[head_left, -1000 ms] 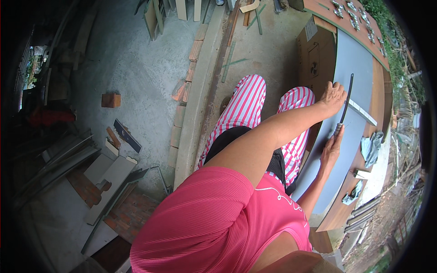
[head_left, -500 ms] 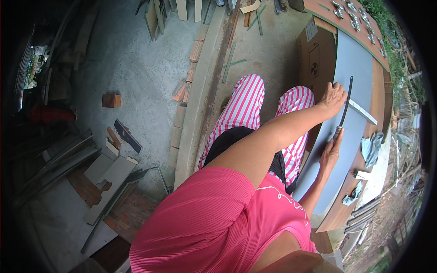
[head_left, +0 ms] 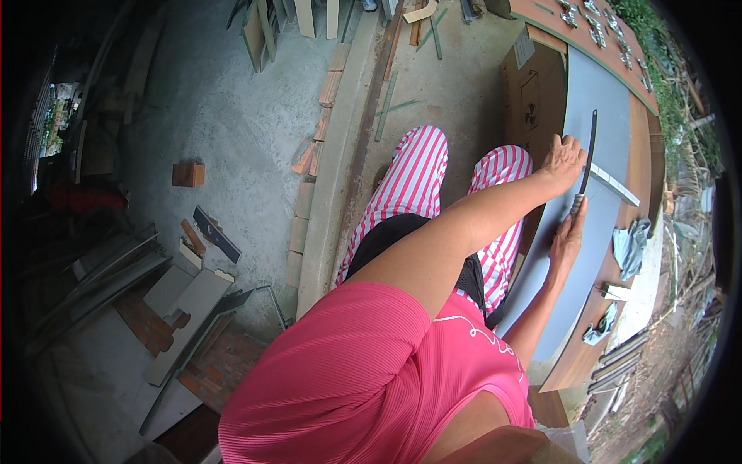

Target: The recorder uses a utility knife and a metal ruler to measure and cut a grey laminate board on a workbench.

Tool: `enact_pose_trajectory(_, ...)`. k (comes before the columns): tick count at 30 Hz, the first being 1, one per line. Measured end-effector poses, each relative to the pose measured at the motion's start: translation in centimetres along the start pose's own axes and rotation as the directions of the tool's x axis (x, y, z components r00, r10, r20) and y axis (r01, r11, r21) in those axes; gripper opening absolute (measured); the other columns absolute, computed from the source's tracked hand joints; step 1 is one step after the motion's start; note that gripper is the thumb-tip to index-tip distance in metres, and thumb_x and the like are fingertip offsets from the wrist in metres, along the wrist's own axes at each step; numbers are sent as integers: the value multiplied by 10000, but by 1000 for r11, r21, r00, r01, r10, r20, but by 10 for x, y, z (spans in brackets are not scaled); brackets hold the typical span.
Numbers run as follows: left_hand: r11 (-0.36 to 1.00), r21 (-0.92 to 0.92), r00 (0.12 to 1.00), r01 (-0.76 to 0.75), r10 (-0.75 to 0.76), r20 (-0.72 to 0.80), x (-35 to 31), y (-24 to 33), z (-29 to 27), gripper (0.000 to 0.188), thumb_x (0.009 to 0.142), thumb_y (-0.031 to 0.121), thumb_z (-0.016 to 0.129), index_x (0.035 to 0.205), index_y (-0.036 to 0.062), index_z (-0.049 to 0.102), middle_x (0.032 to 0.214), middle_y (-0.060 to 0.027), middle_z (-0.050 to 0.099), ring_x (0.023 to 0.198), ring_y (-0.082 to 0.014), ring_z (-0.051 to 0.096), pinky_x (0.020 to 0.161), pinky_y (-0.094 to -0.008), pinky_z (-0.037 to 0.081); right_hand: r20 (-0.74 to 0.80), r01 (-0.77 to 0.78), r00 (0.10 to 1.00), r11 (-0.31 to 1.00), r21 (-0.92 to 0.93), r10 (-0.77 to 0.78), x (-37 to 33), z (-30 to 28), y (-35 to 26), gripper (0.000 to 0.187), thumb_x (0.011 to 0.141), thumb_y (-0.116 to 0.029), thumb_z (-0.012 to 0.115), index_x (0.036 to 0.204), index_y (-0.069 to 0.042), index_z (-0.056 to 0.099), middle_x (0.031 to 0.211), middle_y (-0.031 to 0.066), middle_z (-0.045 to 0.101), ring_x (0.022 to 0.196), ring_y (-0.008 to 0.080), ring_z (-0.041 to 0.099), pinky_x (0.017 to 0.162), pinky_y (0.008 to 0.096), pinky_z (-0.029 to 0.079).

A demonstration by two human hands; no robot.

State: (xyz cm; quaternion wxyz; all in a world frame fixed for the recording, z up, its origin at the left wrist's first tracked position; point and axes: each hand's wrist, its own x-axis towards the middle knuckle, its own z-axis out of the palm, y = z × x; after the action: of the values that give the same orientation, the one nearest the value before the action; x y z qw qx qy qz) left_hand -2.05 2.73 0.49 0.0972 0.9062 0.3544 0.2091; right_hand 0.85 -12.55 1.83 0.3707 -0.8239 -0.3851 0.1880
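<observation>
My right hand (head_left: 566,238) is closed round the wrapped grip of a long, dark hacksaw blade (head_left: 593,139). The bare blade points away and lies across a pale metal strip (head_left: 616,188). Just left of the blade, my left hand (head_left: 564,162) is closed on the strip's near end, pressing it to the grey board (head_left: 599,97). The part of the strip inside my left hand is hidden by the fingers.
Metal hinges (head_left: 595,31) rest on a brown board at the far right. A blue-grey cloth (head_left: 631,247) and a small pale block (head_left: 615,292) lie right of my right hand. A cardboard box (head_left: 535,89) stands beside the grey board. Offcuts and bricks (head_left: 188,174) are on the floor.
My right hand has pushed the hacksaw blade forward, away from me, across the strip. My left hand stays in nearly the same place on the strip.
</observation>
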Motion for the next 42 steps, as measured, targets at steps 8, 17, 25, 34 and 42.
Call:
enact_pose_trajectory(8, 1000, 2, 1000, -10, 10, -3, -3, 1, -4, 198, 766, 120, 494, 933, 53, 578, 934, -97, 529, 920, -217, 465, 727, -368, 330, 15, -12, 1000, 1000, -13, 12, 0, -2, -10, 479, 931, -124, 389, 1375, -262, 277, 1280, 134, 472, 1077, 200, 517, 866, 290, 402)
enact_pose_trajectory(17, 999, 39, 1000, -17, 17, -21, 1, 0, 3, 192, 772, 126, 493, 927, 58, 582, 915, -95, 529, 899, -219, 465, 715, -372, 328, -39, -3, 999, 998, -61, 1, -57, -12, 22, 491, 934, -79, 388, 1383, -246, 279, 1135, -28, 498, 624, 57, 386, 531, 177, 370)
enact_pose_trajectory(25, 1000, 30, 1000, 3, -3, -11, 1, 0, 5, 192, 761, 128, 500, 920, 62, 586, 909, -100, 531, 900, -223, 463, 712, -378, 326, -6, 24, 1000, 999, -43, -24, -24, -9, -9, 495, 932, -115, 379, 1379, -289, 255, 1286, 136, 466, 1118, 216, 501, 874, 304, 402)
enact_pose_trajectory(34, 1000, -16, 1000, 10, -10, 27, 1, 7, 2, 216, 754, 140, 515, 942, 56, 579, 931, -108, 530, 914, -231, 463, 722, -380, 329, -79, 216, 972, 974, -68, -221, 28, 1, -9, 480, 930, -146, 381, 1374, -283, 262, 1248, 146, 495, 1101, 283, 520, 847, 353, 426)
enact_pose_trajectory(42, 1000, 19, 1000, 1, -2, 31, 2, 1, 4, 217, 764, 133, 506, 956, 60, 574, 930, -106, 527, 915, -230, 456, 719, -382, 327, -31, 46, 998, 995, -88, -49, -50, -13, -9, 503, 927, -105, 383, 1378, -283, 248, 1304, 140, 441, 1164, 268, 465, 897, 341, 407)
